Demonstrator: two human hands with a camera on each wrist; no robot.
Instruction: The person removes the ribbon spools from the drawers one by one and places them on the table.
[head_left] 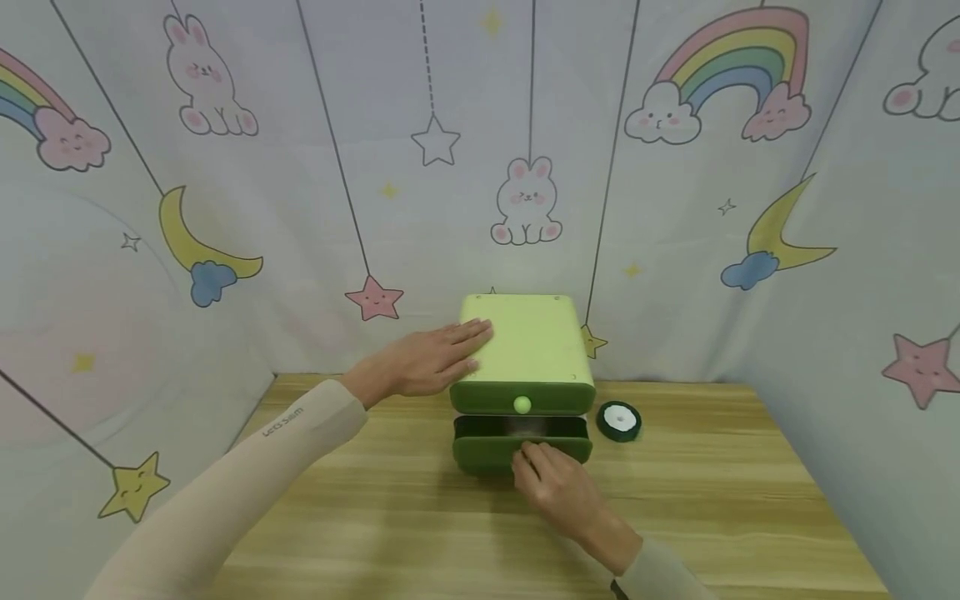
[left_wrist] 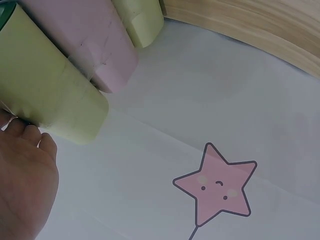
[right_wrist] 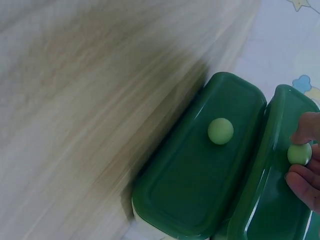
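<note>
A small drawer cabinet [head_left: 528, 333] with a pale yellow-green top and dark green drawer fronts stands on the table by the back wall. My left hand [head_left: 438, 354] rests on its top at the left, fingers stretched out. In the left wrist view those fingers lie along the top tier [left_wrist: 55, 85], beside a pink tier [left_wrist: 95, 47]. My right hand [head_left: 558, 487] pinches the light green knob [right_wrist: 299, 154] of the drawer [head_left: 480, 452] below the top one. That drawer stands partly pulled out, something whitish and blurred inside. The bottom drawer [right_wrist: 175, 185] shows its own round knob in the right wrist view.
A dark green ribbon roll [head_left: 619, 421] with a white centre lies on the wooden table [head_left: 720, 500], just right of the cabinet. Patterned cloth walls [head_left: 450, 208] stand close behind and at both sides.
</note>
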